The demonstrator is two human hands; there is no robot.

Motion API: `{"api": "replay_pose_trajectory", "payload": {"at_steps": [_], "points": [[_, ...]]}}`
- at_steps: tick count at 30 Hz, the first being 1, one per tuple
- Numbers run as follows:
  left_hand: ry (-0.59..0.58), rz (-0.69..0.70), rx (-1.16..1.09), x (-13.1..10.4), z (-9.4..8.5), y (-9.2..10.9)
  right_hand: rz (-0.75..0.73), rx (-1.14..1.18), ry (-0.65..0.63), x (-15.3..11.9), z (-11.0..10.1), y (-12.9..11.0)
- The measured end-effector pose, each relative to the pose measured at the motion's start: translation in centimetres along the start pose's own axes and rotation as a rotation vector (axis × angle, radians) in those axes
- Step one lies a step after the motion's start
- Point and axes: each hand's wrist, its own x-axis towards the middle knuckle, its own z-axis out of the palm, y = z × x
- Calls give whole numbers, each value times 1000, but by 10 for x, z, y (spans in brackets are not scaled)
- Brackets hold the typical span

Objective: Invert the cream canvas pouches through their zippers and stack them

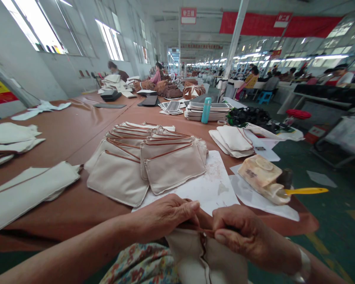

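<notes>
Low in the view, at the table's front edge, hangs a cream fabric pouch piece (pixel 225 262) with brown edging and a raised seam down its middle. My left hand (pixel 177 211) pinches its brown top edge on the left side. A short way to the right, my right hand (pixel 239 230) is closed on the same edge, thumb pressed against the bent fingers. The brown edging spans the gap between both hands. Just beyond lie fanned stacks of cream pouches (pixel 174 165) with brown trim, partly on a white sheet (pixel 220 185).
A cut plastic container (pixel 260 173) with a yellow-handled tool (pixel 307 191) sits at the right. More cream pieces (pixel 32 189) lie left. A turquoise bottle (pixel 206 110) stands by stacked panels (pixel 192 113) on the brown table (pixel 85 134). Other people sit farther back.
</notes>
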Motion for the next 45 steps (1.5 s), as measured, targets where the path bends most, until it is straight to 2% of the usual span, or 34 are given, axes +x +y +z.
{"api": "replay_pose_trajectory", "payload": {"at_steps": [6,11,14,18,22,25,27,30,32,36,39,42,45], "points": [[-102,70,-127,6,3,-5,39,-60,-6,1,-3,2],[-119,171,37,7,3,7,63,-51,-1,2,-3,6],[-43,257,234,8,5,8,71,-16,-18,5,-5,7],[112,382,562,10,11,-3,76,48,-115,13,-7,5],[158,463,706,9,13,-9,10,61,-154,19,-8,8],[129,374,566,9,12,-12,-33,181,-93,20,-4,15],[97,253,312,10,13,-19,-60,270,-61,20,1,19],[-16,71,-163,13,14,-34,-100,340,-46,21,8,25],[-76,35,-340,14,11,-39,-108,345,-41,20,10,29],[-65,92,-270,10,-2,-30,-70,318,-81,16,7,30],[-136,57,-211,7,-10,-17,-66,240,-125,15,1,25],[-209,80,-188,7,-10,-14,-91,133,-107,15,-1,21],[-168,154,-99,9,-1,-15,-96,94,-78,15,-1,20]]}}
